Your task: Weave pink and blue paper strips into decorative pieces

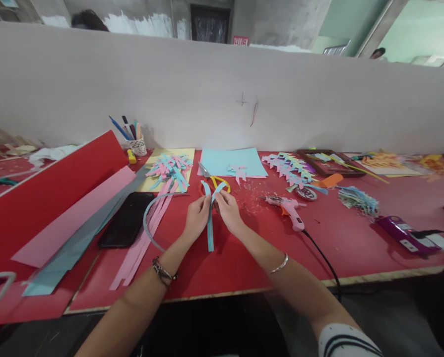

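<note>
Both my hands meet over the red table, pinching a light blue paper strip point(210, 233). Its two upper ends spread apart in a V, and one length hangs below my fingers. My left hand point(198, 217) grips it from the left, my right hand point(227, 210) from the right. Just behind them lie scissors point(222, 181) with yellow handles, partly hidden. Farther back, small folded pink and blue paper pieces point(237, 171) rest on light blue sheets point(222, 156). To the left is a pile of cut pink and blue strips point(171, 168), with long pink strips point(147, 248) below it.
A pink glue gun point(290, 210) with a black cord lies to the right, near folded paper chains point(288, 166) and a purple power box point(406, 233). Leftward are a black phone point(127, 218), a curved blue strip point(146, 218), large paper sheets point(76, 213) and a pen cup point(137, 145).
</note>
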`<state>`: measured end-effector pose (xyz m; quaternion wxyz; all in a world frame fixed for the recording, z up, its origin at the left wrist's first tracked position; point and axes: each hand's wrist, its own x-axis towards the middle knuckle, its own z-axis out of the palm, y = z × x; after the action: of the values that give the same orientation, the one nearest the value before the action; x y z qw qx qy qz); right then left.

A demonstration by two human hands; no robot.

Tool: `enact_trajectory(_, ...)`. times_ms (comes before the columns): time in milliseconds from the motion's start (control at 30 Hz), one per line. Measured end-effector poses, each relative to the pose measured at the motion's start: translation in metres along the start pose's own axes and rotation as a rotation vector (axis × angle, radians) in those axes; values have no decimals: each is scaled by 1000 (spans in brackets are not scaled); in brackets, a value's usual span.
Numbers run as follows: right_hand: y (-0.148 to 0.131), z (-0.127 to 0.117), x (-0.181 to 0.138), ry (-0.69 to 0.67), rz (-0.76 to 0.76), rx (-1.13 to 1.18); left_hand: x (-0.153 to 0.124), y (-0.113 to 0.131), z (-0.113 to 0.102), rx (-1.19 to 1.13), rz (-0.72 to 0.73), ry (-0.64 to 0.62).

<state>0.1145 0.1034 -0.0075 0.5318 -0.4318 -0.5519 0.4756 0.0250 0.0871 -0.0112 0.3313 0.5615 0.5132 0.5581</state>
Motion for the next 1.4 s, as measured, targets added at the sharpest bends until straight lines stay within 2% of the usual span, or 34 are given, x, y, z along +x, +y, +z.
enact_trajectory(167, -2, 0, -2, -94, -90, -128, -1, 2, -2, 23, 7, 23)
enact_trajectory(367, -2, 1, -3, -81, -73, -150, 0, -3, -2, 46, 13, 87)
enact_trajectory(600, 2, 1, 1, 7, -1, 5, 1, -1, -2, 74, 52, -7)
enact_trajectory(867, 0, -1, -1, -64, -107, -193, 0, -1, -2, 92, 64, 41)
enact_trajectory(1000, 3, 0, 0, -59, -76, -176, 1, -3, -1, 88, 53, 69)
enact_trajectory(1167, 4, 0, 1, 2, -26, -47, 0, -1, -1, 82, 63, -4)
enact_trajectory(1400, 0, 0, -1, -56, -129, -166, 0, 0, -2, 90, 80, 15)
